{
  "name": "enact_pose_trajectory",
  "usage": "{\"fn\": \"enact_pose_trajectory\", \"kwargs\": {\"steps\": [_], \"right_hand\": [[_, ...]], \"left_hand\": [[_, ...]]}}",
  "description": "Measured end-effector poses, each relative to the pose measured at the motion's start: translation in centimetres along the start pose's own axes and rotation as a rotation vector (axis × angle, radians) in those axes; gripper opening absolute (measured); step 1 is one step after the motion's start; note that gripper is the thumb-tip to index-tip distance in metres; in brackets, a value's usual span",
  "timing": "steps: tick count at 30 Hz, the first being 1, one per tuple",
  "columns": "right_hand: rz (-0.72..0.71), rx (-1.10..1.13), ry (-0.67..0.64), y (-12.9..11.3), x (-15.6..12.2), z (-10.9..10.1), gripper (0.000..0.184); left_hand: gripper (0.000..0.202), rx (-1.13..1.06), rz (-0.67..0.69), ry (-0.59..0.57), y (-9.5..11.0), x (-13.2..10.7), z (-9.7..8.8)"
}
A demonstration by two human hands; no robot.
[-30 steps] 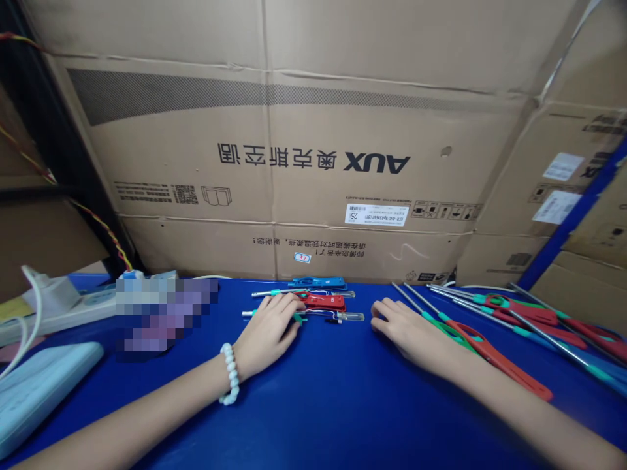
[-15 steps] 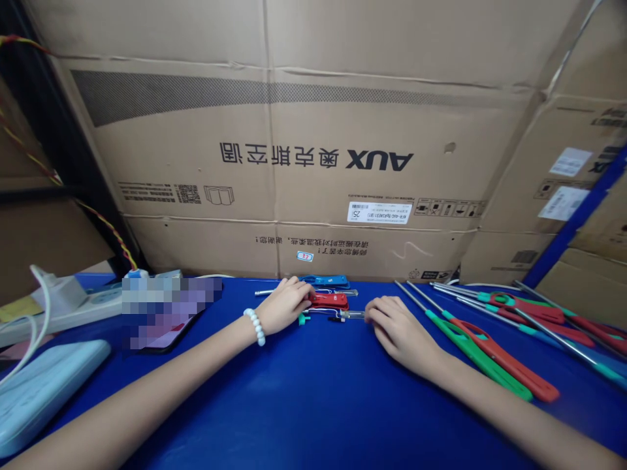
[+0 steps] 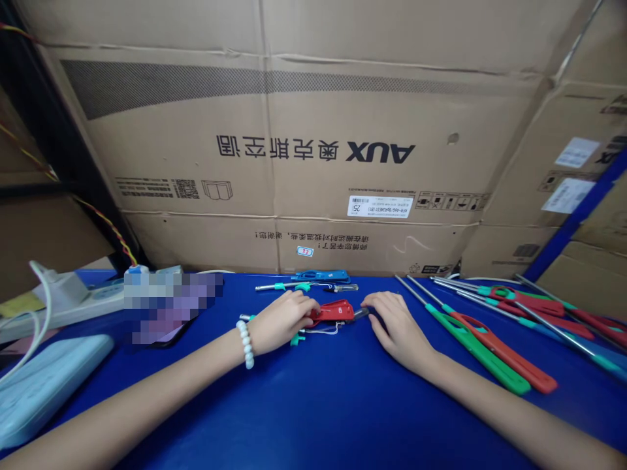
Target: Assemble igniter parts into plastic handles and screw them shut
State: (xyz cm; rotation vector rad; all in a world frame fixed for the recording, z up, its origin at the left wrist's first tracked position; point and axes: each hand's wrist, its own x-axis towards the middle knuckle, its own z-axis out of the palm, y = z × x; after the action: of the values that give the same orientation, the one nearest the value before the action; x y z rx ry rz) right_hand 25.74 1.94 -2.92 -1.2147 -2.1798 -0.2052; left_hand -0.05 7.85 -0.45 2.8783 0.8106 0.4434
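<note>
A small red plastic part (image 3: pixel 334 311) with a thin white wire lies near the middle of the blue table (image 3: pixel 313 405). My left hand (image 3: pixel 280 320), with a white bead bracelet at the wrist, pinches the red part's left end. At the part's right end my right hand (image 3: pixel 396 324) has its curled fingertips on a small clear piece (image 3: pixel 361 313). A teal clip (image 3: pixel 295 339) pokes out under my left hand. Behind them lie a blue part (image 3: pixel 321 277) and a thin metal rod (image 3: pixel 274 286).
Long metal rods with green (image 3: pixel 473 352) and red handles (image 3: pixel 509 362) lie fanned out at the right. A blurred flat object (image 3: pixel 166 303), a white power strip (image 3: pixel 73 303) and a pale blue pad (image 3: pixel 44 385) sit left. Big cardboard boxes (image 3: pixel 313 150) wall the table's back.
Both hands drew the red part a little toward me, away from the blue part. The left hand moved from lying over it to pinching its end; the right closed in on the other end.
</note>
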Motion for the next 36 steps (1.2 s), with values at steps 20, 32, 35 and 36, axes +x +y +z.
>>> {"fn": "enact_pose_trajectory", "kwargs": {"steps": [20,32,35,36], "right_hand": [[-0.136,0.118,-0.21,-0.3,0.0,-0.2,0.028],[-0.161,0.11,-0.221,-0.4,0.0,-0.3,0.029],[-0.164,0.112,-0.222,-0.5,0.0,-0.3,0.028],[-0.165,0.114,-0.219,-0.5,0.0,-0.3,0.027]], "left_hand": [[0.022,0.099,-0.112,0.129,0.3,-0.6,-0.6],[0.021,0.082,-0.052,0.114,-0.6,-0.2,-0.4],[0.02,-0.006,0.018,0.082,-0.5,-0.9,-0.9],[0.021,-0.029,0.022,0.069,-0.5,-1.1,-1.1]]}}
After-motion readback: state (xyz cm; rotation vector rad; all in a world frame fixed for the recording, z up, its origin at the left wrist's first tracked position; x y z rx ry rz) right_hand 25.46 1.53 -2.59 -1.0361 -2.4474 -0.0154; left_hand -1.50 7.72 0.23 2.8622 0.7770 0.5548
